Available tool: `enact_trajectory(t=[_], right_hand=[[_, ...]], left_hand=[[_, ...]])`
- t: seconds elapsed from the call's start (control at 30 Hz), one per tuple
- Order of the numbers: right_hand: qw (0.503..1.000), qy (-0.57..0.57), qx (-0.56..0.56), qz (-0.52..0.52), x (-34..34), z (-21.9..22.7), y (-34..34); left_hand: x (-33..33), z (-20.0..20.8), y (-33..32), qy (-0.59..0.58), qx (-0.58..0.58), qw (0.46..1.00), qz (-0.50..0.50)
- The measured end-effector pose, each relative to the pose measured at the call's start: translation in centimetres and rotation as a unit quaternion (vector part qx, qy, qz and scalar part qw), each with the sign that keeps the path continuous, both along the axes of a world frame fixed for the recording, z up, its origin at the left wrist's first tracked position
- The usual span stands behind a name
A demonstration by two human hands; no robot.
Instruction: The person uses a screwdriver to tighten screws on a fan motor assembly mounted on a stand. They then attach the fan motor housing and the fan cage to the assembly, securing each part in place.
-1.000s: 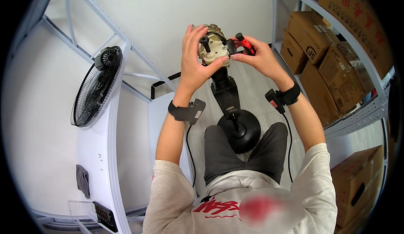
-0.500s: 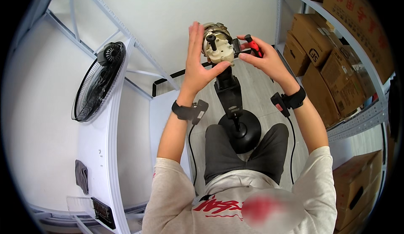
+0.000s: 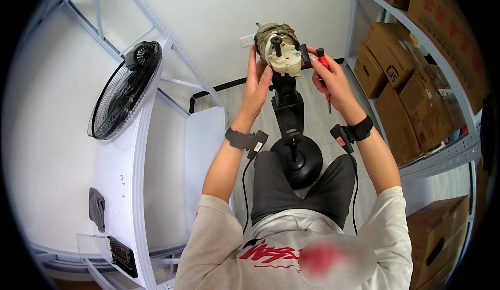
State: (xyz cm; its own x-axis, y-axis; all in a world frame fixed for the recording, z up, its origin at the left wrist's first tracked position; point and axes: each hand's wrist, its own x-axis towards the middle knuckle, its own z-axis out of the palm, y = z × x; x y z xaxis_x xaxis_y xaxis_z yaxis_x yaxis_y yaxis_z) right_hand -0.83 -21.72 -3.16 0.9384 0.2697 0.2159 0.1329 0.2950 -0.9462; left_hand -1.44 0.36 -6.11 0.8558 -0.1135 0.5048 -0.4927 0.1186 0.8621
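In front of me a fan motor [image 3: 273, 33] with a cream gear housing [image 3: 289, 65] and a black knob on top sits on a black fan stand [image 3: 289, 120]. My left hand [image 3: 253, 89] cups the motor's left side, fingers behind and thumb near the gear housing. Closed round a screwdriver with a red and black handle [image 3: 322, 58], my right hand [image 3: 335, 85] is beside the motor's right side. The screwdriver's shaft points down below the hand. The right fingertips reach a small black block [image 3: 305, 54] at the motor's side; whether they grip it is hidden.
The stand's round black base [image 3: 307, 167] is on the floor between my knees. On the white shelf at left lie a caged fan head [image 3: 125, 89], a grey cloth [image 3: 96, 210], small screws and a screwdriver-bit case [image 3: 122, 257]. Cardboard boxes [image 3: 393, 55] fill the right rack.
The motor has turned and sits slightly further right in view. My left hand has lowered from its raised spread to hold the motor's side. The screwdriver now hangs more upright in my right hand.
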Motion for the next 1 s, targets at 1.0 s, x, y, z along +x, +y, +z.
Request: enact_trajectory(t=[1.0], right_hand=[[0.931,-0.035,-0.321,-0.173,-4.2,-12.7,2.2]], left_hand=[[6.5,-7.9,1.7,0.192,0.089,0.919,-0.332]])
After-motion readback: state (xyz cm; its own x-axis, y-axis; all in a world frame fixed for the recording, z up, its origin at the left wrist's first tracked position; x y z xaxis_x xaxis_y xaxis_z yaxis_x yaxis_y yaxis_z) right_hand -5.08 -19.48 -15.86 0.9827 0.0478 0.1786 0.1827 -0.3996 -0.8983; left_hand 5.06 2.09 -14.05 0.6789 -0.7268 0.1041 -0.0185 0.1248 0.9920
